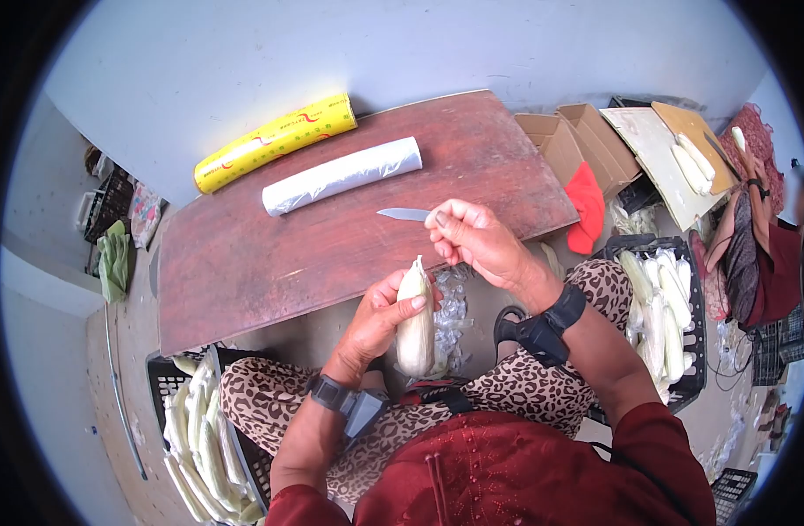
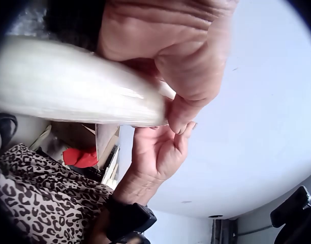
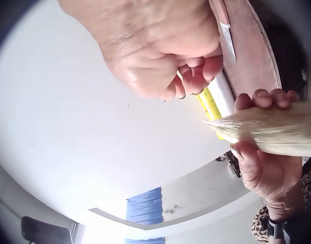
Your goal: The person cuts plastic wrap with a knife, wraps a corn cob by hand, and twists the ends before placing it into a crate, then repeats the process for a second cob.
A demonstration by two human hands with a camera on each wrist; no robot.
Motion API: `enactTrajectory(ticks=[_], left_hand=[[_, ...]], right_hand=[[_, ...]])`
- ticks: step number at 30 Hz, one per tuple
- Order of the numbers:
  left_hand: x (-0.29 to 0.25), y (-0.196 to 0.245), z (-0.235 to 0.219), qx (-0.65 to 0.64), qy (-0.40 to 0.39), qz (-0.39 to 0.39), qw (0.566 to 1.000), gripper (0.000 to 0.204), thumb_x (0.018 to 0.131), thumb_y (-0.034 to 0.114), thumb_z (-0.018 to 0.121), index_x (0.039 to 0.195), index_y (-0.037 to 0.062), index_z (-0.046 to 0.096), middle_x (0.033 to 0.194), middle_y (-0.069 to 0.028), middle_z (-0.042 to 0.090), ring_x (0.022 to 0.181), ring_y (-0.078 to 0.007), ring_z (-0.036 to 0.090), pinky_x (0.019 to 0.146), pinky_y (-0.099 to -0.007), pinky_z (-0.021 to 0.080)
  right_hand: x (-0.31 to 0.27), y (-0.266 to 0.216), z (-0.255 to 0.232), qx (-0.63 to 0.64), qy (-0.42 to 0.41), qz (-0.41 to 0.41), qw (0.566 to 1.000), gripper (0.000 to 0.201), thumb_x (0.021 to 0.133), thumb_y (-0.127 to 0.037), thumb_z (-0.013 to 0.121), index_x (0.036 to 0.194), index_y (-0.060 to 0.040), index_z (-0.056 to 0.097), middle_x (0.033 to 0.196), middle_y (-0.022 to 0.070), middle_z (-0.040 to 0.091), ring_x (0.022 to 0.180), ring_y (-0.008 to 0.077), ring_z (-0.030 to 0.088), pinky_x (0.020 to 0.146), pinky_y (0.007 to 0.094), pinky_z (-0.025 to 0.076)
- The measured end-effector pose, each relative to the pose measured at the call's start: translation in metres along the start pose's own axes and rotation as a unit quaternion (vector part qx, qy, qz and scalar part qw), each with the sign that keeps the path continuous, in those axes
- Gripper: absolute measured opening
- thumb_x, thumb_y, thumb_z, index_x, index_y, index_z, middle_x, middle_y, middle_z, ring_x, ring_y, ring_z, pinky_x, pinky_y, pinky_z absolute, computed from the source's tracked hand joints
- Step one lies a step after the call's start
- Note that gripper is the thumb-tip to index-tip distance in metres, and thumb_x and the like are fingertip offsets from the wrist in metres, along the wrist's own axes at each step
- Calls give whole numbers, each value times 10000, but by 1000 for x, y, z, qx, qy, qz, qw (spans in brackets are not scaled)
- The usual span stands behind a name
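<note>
My left hand [image 1: 380, 320] grips an ear of corn [image 1: 415, 337] in its pale husk, the thumb across its front and the fingers behind. The pointed tip, with loose husk ends, points up toward the table. Above and to the right of that tip is my right hand [image 1: 481, 241], its fingers curled, with nothing visible between them. In the right wrist view, a gap separates this hand [image 3: 165, 51] from the corn [image 3: 277, 127]. A knife [image 1: 402, 213] lies on the table; its blade points left, and its handle is hidden behind my right hand in the head view.
On the red-brown table [image 1: 244, 272] are a white plastic film roll [image 1: 342, 175] and a yellow printed roll [image 1: 275, 145]. Crates of corn flank my knees, left [image 1: 156, 377] and right [image 1: 695, 351]. A cardboard box [image 1: 586, 145] and red cloth [image 1: 586, 210] stand right.
</note>
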State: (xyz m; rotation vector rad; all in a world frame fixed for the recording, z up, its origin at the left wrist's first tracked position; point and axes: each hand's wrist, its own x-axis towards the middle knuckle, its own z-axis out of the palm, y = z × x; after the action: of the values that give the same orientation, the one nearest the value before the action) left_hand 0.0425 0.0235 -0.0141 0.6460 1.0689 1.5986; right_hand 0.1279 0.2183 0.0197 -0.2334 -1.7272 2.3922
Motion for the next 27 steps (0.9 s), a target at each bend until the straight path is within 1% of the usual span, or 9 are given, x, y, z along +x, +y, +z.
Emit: enactTrajectory(ticks=[1,2,5,6,9,12,15,18,27], left_hand=[[0,1,1,-2,-2,-1,1000,451,864,283,717,1208,32,569,1059,-93,655,991,-183,621,918,-338,486],[0,1,2,-4,-3,-3,1000,457,861,286,720,1207,28,569,1057,-94,655,988,-184,622,918,-339,486],[0,3,4,-20,-17,-13,1000,484,850,304,728,1206,18,567,1055,-95,654,983,-185,625,921,-340,485],[1,3,5,-26,-24,-16,999,494,846,311,730,1207,15,566,1055,-95,653,981,-185,626,922,-341,485],[0,0,1,-35,-40,-22,998,508,843,319,731,1209,9,564,1058,-98,651,985,-190,626,926,-343,485],[0,0,1,-32,-44,-26,998,515,843,325,729,1209,3,561,1060,-100,649,986,-197,626,929,-348,484],[1,1,2,-39,-56,-27,997,520,846,326,726,1214,1,558,1059,-101,648,988,-202,625,935,-352,481],[1,2,3,-37,-53,-35,997,520,854,328,715,1227,3,555,1081,-105,643,1012,-209,617,940,-358,477],[1,3,2,-41,-51,-32,997,441,890,264,679,1233,6,578,1160,-92,633,1094,-191,586,1023,-346,410]], right_hand=[[-2,0,3,7,-20,7,1000,290,1012,-286,544,1068,-7,599,839,3,551,708,64,514,622,210,435],[-2,5,3,-10,-51,16,999,320,1005,-242,555,1186,19,592,917,28,593,765,79,550,664,226,462],[-6,2,6,-32,-129,21,991,330,984,-180,577,1230,40,578,989,68,633,815,92,585,689,232,481],[-7,0,8,-10,-128,32,991,335,963,-209,617,1174,51,618,864,71,662,697,101,615,595,257,525],[-4,7,6,-43,-128,-14,991,264,958,-194,624,1086,34,666,804,48,665,653,84,597,588,237,506],[-2,13,5,-81,-114,-37,990,214,952,-177,633,1010,20,692,792,32,672,641,68,590,580,216,484],[-3,13,8,-102,-90,-23,990,189,950,-174,636,964,8,686,769,16,662,629,55,579,573,204,466],[-7,5,9,-118,-83,15,989,195,961,-202,626,915,-16,668,851,-5,647,715,52,576,634,207,470],[-4,3,11,-201,-46,-1,978,170,955,-157,619,856,-20,636,765,-13,592,667,51,551,568,220,458]])
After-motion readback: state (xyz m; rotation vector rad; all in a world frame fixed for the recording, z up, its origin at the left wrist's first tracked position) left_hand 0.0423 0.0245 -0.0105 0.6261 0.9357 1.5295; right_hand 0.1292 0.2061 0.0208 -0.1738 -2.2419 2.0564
